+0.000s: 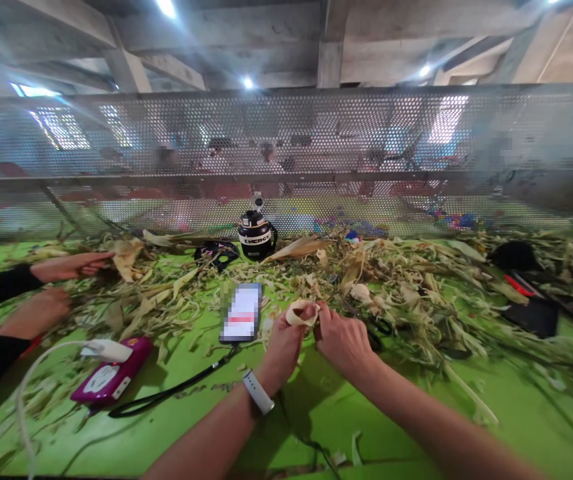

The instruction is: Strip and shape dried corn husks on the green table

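Observation:
Both of my hands meet near the middle of the green table, closed on one pale strip of corn husk bent into a loop. My left hand, with a white watch band at the wrist, grips the loop's left side. Fingers of my right hand pinch its right end. Just left of my hands lies a phone with a dark strap. Behind and to the right of them spreads a heap of dry and green husk scraps.
A co-worker's hands reach in at the left by more husks. A purple power strip with a white plug and cable sits front left. A black ENERGY bottle stands before a perforated metal screen. Dark items lie right.

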{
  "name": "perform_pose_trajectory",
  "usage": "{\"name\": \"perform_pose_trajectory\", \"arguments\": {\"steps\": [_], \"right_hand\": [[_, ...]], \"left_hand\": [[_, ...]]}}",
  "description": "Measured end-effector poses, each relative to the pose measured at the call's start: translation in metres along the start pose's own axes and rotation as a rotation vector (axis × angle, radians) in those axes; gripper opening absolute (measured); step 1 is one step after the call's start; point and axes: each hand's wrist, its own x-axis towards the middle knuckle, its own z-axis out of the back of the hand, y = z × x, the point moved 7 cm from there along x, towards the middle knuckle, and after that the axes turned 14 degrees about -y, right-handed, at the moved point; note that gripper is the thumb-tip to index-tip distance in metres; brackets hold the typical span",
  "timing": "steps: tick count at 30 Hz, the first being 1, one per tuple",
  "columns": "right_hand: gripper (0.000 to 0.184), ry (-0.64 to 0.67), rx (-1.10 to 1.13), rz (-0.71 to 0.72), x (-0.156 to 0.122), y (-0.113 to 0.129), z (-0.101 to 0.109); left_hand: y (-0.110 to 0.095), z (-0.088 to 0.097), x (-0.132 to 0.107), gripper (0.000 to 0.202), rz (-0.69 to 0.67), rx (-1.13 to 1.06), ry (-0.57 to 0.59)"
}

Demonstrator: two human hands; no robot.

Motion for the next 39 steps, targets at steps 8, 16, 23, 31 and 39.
{"name": "perform_pose_trajectory", "arguments": {"steps": [8,16,23,31,39], "right_hand": [[0.031,-0.200,0.723,-0.067,0.014,-0.020,0.022],[0.028,0.048,1.492,-0.367,0.010,-0.005,-0.009],[0.027,-0.046,1.620,-0.650,0.011,-0.025,-0.018],[0.030,-0.167,1.818,-0.725,0.029,-0.049,-0.015],[0.032,-0.046,1.928,-0.747,0.037,-0.068,-0.009]], "left_hand": [[0.004,0.003,0.008,0.010,0.341,-0.361,0.065],[0.013,0.000,0.002,0.004,0.461,-0.390,0.063],[0.022,-0.001,-0.009,0.018,0.549,-0.269,0.167],[0.027,-0.010,-0.025,0.025,0.527,-0.017,0.406],[0.046,-0.009,-0.054,0.028,0.557,0.570,0.773]]}}
